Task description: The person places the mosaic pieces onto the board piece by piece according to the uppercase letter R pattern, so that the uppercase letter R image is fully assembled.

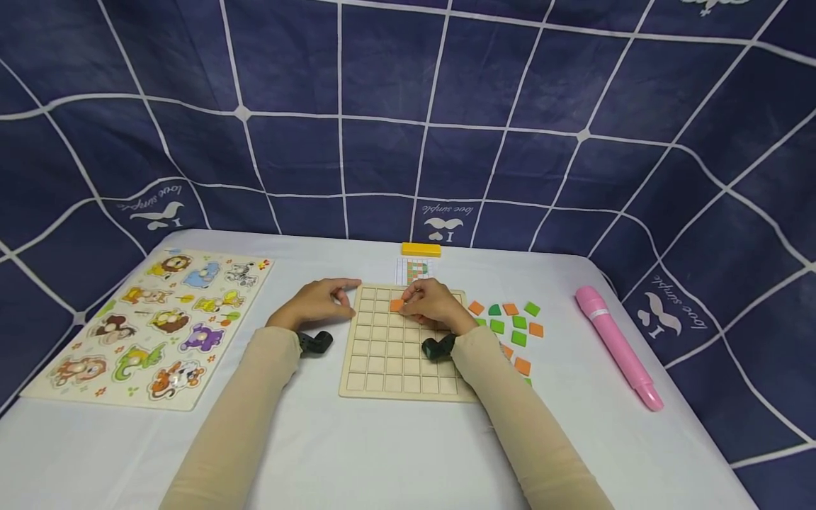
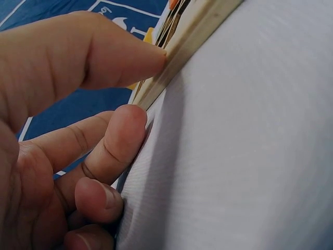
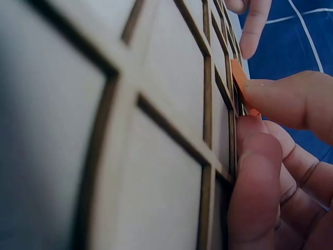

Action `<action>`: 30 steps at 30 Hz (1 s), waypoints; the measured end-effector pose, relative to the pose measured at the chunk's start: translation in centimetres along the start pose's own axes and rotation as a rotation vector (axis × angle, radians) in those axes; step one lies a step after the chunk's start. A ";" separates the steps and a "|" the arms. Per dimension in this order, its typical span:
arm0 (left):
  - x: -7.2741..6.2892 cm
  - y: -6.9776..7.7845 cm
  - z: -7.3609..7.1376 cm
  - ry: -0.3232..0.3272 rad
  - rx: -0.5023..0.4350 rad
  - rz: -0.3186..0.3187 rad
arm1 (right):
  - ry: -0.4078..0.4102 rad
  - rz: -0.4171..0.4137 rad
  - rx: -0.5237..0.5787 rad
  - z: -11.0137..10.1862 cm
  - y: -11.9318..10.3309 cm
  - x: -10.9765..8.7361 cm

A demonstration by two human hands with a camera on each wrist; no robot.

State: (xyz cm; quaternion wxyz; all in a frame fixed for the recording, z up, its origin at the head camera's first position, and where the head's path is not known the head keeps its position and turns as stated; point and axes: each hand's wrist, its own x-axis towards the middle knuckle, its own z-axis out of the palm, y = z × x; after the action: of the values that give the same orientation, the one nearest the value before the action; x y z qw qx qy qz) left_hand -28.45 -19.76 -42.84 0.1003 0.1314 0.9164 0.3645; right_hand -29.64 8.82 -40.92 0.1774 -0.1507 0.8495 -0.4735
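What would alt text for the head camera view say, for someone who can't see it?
A person's right hand pinches an orange tile over a wooden grid board on a white table, while the left hand touches the board's left edge. Loose orange and green tiles lie right of the board.

Bare cloth before the grid board; loose tiles seemingly rightward.

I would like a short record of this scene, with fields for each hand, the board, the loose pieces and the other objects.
left hand: fingertips touch the left edge of the wooden grid board
right hand: pinches an orange tile over the board's upper rows
grid board: cells that show look unfilled
loose tiles: orange and green, right of the board
pattern card: behind the board, yellow block beyond it
animal puzzle: far left
pink pen: far right
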 end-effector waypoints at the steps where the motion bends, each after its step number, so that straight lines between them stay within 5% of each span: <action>1: 0.0 0.0 0.0 0.001 0.000 -0.003 | 0.002 0.001 -0.008 0.0 0.0 0.0; 14: 0.5 0.1 0.2 -0.010 -0.002 0.023 | -0.015 -0.023 -0.037 -0.5 0.4 -0.4; 22: 0.2 -0.1 0.1 -0.019 0.008 0.026 | -0.113 -0.092 0.161 -1.8 1.0 -1.9; 30: 0.2 -0.5 -0.1 -0.015 0.006 0.032 | -0.174 -0.098 0.201 -4.1 1.4 -4.6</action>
State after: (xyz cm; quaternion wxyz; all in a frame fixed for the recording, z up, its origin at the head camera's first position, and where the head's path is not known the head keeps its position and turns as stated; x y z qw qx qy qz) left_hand -28.77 -20.10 -43.15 0.1009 0.1489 0.9146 0.3623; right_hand -27.46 14.60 -39.33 0.2412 -0.2142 0.7708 -0.5494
